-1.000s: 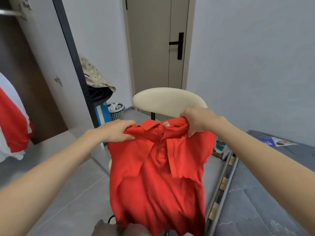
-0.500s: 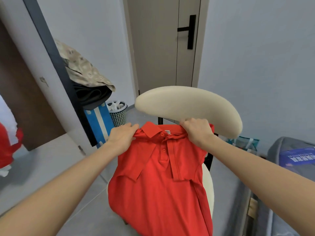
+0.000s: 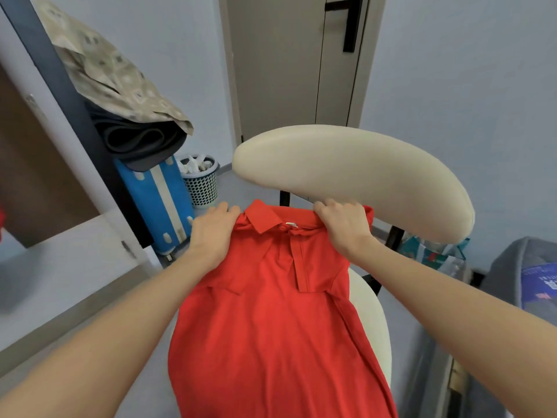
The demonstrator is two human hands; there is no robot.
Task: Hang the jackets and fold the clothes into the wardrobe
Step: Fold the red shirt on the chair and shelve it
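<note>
From the head view, the red polo shirt (image 3: 271, 312) lies front-up on the seat of the cream chair (image 3: 372, 321). Its collar (image 3: 256, 217) sits just under the backrest and its body runs straight toward me, the hem out of sight past the bottom edge. My left grip (image 3: 212, 229) is curled onto the shoulder seam left of the collar, and my right grip (image 3: 343, 224) pinches the opposite shoulder, knuckles just beside the backrest. Both hold cloth, one on each side of the placket. The long axis therefore runs from my grips back toward my body, and both are equally near the shoulder line. I judge the next fold has to bring collar toward hem along that axis. What I take to be the wardrobe (image 3: 39, 182) stands well apart to my left.
</note>
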